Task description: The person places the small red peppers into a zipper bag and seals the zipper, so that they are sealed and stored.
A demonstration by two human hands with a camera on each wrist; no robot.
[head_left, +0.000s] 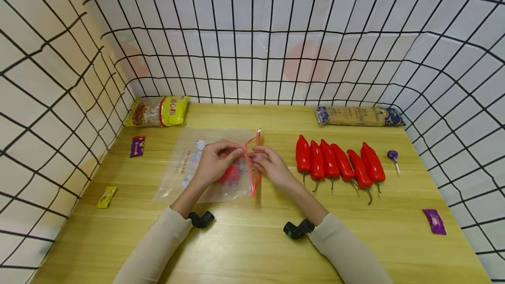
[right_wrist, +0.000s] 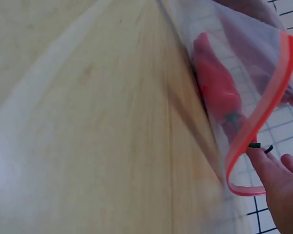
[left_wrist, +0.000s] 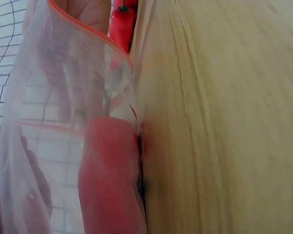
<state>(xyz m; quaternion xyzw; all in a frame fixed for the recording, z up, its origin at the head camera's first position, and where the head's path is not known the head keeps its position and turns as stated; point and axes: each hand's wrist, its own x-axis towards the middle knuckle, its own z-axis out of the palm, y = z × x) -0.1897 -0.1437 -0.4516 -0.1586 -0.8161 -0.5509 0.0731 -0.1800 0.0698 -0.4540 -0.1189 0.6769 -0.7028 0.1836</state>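
A clear zip bag [head_left: 167, 187] with an orange-red rim lies on the table, its mouth spread toward the right. Inside it are red peppers [head_left: 232, 173], blurred by the plastic; one pepper [right_wrist: 217, 87] shows its green stem toward the mouth in the right wrist view. My left hand [head_left: 215, 161] pinches the bag's upper side near the rim between thumb and fingers. At the mouth, my right hand [head_left: 274, 168] reaches in with fingers loosely extended, the fingertips close to a stem; whether they touch it is unclear.
Right of the bag, several red peppers [head_left: 317, 161] lie in a row. A lollipop [head_left: 392, 156] and purple candy [head_left: 434, 221] lie farther right. Packaged noodles [head_left: 355, 116] and a yellow food bag [head_left: 158, 111] sit at the back. Small wrapped sweets [head_left: 137, 146] lie left. Black wire mesh [head_left: 252, 40] surrounds the table.
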